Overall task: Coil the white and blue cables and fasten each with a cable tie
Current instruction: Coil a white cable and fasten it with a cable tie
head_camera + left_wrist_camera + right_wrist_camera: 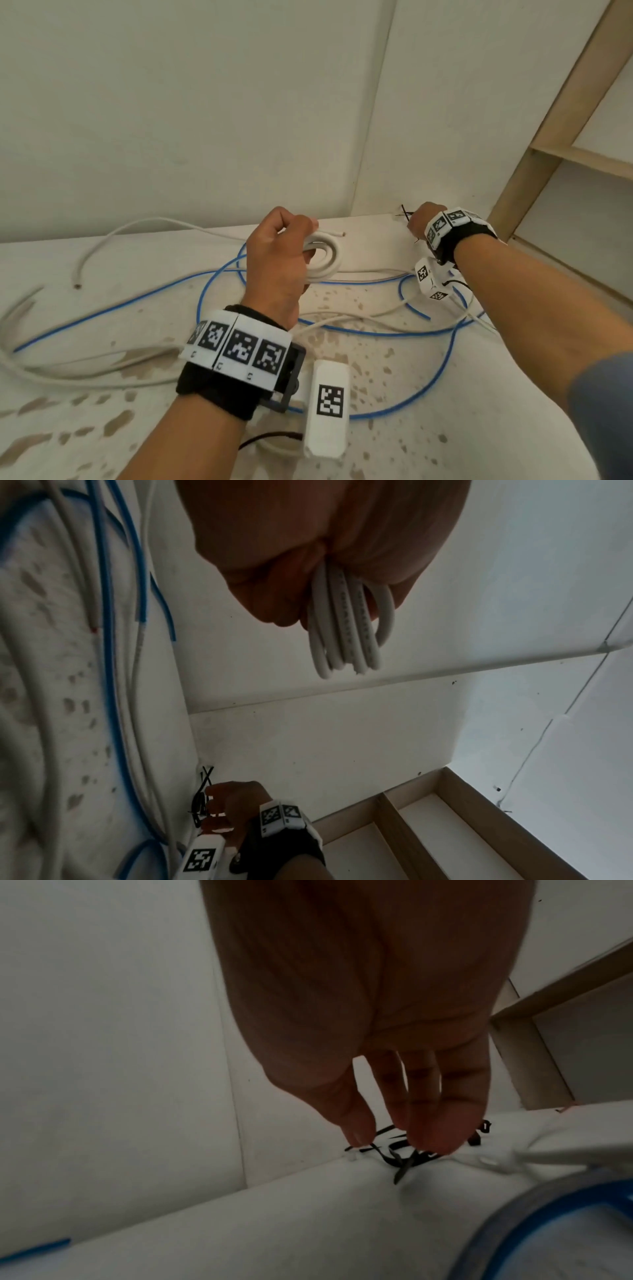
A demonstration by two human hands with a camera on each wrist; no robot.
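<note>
My left hand (303, 241) grips a small coil of white cable (325, 260) just above the table, its cut end sticking out to the right. The left wrist view shows the coil (346, 634) hanging from my curled fingers (274, 588). The blue cable (376, 332) lies loose in wide loops on the table. My right hand (412, 222) reaches into the far right corner, where black cable ties (403, 213) lie. In the right wrist view its straight fingers (435, 1131) and thumb touch down on the cable ties (400, 1161), spread apart around them.
More loose white cable (68, 375) trails across the stained white table (394, 455) to the left. White walls close off the back and the corner. A wooden shelf frame (548, 150) stands at the right.
</note>
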